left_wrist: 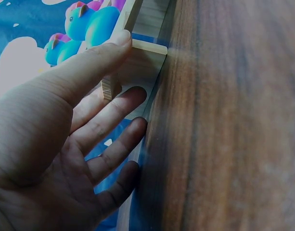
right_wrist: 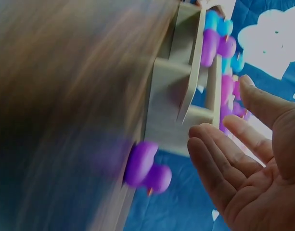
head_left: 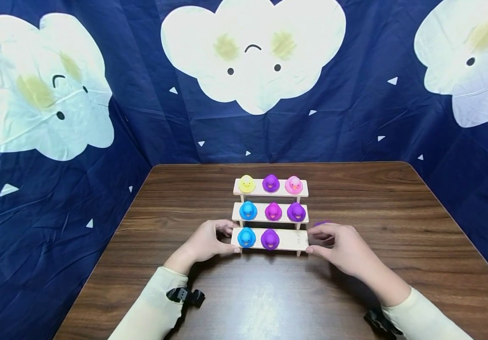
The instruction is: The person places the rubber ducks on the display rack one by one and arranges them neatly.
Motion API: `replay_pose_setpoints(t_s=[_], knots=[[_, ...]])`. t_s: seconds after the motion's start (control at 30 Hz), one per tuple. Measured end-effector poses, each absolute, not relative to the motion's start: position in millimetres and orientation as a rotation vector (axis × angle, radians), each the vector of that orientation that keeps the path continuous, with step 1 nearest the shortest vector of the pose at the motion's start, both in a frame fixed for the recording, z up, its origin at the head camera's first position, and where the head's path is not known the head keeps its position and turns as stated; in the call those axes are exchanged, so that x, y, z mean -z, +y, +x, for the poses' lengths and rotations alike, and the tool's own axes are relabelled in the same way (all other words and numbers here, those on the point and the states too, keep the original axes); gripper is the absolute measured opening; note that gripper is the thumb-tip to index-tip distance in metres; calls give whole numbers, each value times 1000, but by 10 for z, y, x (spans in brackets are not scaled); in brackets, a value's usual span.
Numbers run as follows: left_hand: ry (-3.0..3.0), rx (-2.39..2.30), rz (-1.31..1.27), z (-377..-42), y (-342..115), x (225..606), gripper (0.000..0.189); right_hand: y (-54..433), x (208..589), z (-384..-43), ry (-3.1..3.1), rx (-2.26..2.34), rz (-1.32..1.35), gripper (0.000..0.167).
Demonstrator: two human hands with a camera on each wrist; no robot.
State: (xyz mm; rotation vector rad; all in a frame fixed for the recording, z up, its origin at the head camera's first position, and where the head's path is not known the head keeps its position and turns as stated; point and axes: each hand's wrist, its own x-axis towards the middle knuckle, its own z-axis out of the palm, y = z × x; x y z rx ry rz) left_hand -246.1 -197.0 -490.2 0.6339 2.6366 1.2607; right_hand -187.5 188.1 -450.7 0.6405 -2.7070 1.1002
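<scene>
A three-tier wooden stand (head_left: 288, 240) holds small rubber ducks in rows. Its bottom tier carries a blue duck (head_left: 246, 237) and a purple duck (head_left: 270, 239), with bare wood at the right end. My left hand (head_left: 208, 242) grips the left end of that tier, thumb at the front edge and index finger behind; the other fingers spread loosely in the left wrist view. Beside the right end is my right hand (head_left: 347, 248), fingers extended and holding nothing in the right wrist view. A loose purple duck (right_wrist: 141, 164) sits on the table by the stand, mostly hidden behind this hand in the head view.
On the middle tier are blue, magenta (head_left: 273, 212) and purple ducks; the top has yellow (head_left: 246, 184), purple and pink (head_left: 294, 185) ones. The brown wooden table (head_left: 175, 198) meets a dark blue cloth (head_left: 141, 108) with white clouds at the back and sides.
</scene>
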Motion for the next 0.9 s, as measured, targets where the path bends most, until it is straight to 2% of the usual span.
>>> replay_pose_setpoints(t_s=[0.43,0.63,0.9], knots=[[2632,-1265,625,-2456,-1977,4895,51,2280,4547,-2157,-2738,-984,496,33],[2630,-1272,617,-2456,-1979,4893,50,2350,4589,-2313,-2816,-924,570,30],[2632,-1258,632,-2462,-1972,4892,50,2369,4640,-2355,-2845,-868,617,30]])
